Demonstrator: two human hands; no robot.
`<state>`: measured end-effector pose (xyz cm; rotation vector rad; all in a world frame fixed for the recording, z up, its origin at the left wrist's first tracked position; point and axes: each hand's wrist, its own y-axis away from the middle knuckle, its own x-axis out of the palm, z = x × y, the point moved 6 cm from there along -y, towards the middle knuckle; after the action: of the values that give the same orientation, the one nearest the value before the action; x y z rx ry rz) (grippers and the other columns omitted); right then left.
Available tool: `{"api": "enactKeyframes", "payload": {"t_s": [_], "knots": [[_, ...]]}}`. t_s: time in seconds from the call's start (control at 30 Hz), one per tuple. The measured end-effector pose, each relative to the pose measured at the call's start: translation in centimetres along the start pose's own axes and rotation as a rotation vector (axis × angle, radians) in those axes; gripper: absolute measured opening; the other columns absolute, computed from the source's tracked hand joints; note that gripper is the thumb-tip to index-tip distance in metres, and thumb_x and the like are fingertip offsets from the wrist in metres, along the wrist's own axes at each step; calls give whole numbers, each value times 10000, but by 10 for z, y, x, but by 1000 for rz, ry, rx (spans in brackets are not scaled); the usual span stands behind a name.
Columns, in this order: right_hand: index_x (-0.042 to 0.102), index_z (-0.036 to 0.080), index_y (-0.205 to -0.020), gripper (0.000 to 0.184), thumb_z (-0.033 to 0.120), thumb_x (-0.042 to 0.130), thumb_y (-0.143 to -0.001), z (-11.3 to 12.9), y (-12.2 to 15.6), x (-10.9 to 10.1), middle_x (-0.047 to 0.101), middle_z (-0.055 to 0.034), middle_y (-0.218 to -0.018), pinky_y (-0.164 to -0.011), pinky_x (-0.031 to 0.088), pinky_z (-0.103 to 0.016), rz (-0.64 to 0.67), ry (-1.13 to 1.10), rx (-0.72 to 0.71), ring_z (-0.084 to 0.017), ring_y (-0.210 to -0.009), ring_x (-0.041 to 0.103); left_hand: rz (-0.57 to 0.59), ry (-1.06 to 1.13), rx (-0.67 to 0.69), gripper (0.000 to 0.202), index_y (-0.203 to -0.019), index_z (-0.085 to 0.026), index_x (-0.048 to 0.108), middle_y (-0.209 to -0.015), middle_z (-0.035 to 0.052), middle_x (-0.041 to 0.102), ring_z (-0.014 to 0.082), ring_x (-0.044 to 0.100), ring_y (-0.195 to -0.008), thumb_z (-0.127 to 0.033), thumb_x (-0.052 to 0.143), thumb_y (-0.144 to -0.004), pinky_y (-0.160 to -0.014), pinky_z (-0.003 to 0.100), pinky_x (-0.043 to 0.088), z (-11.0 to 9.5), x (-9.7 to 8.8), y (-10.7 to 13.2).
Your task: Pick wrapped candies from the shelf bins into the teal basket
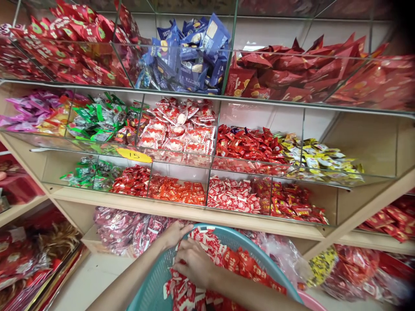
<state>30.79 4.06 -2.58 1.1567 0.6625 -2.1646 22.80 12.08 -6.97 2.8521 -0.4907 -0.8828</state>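
Observation:
A teal plastic basket (152,285) sits low in front of me, filled with red and white wrapped candies (233,261). My left hand (173,233) reaches over the basket's far rim, its fingers curled down among the wrappers. My right hand (194,261) lies inside the basket with its fingers closed on a bunch of the red and white candies. Both forearms come in from the bottom edge. What the left fingers hold is hidden.
Glass-fronted shelf bins (210,168) rise ahead, holding red, green, purple, yellow and blue candy packs. A yellow oval tag marked 15 (133,155) sticks on the glass. Clear bags of sweets (129,229) lie under the wooden shelf (201,214). A pink rim (311,302) shows beside the basket.

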Motion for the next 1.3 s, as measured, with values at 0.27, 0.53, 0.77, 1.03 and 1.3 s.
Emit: {"api": "enactKeyframes", "payload": {"t_s": [0.27,0.53,0.77,1.03,1.3], "knots": [[650,232,-803,169,363,546,-827,3,4,-19,566,7,-849,-804,336,-260,-31,34,-8,-147,-899,462,-7,-19,17,580,-490,-194,319,-483,-71,245,91,231,-503,-740,385,-677,-482,228,201,8,1,-6],[630,231,-843,131,315,530,-843,-20,23,-119,561,-13,-873,-766,341,-290,-283,87,60,-164,-872,461,-3,-69,16,559,-490,-192,350,-494,-69,226,87,198,-488,-707,376,-705,-480,235,175,7,-1,-5],[634,199,-809,189,297,482,-862,-84,37,-176,561,-41,-848,-743,343,-300,-434,273,250,-181,-838,478,-7,-70,-16,558,-502,-211,248,-496,-73,185,86,182,-489,-715,400,-685,-487,234,170,1,-4,0],[629,204,-842,188,311,476,-866,-79,5,-174,541,-52,-905,-731,309,-285,-313,552,257,-184,-883,450,10,-29,-20,556,-491,-199,338,-494,-65,242,90,203,-488,-719,392,-681,-493,231,187,-3,-3,3],[613,189,-736,175,216,475,-841,-77,-12,-170,559,-76,-885,-706,282,-317,-224,727,232,-211,-884,446,-9,-50,-28,560,-497,-211,263,-498,-72,191,85,185,-485,-726,396,-673,-489,234,171,3,-4,0]]}}
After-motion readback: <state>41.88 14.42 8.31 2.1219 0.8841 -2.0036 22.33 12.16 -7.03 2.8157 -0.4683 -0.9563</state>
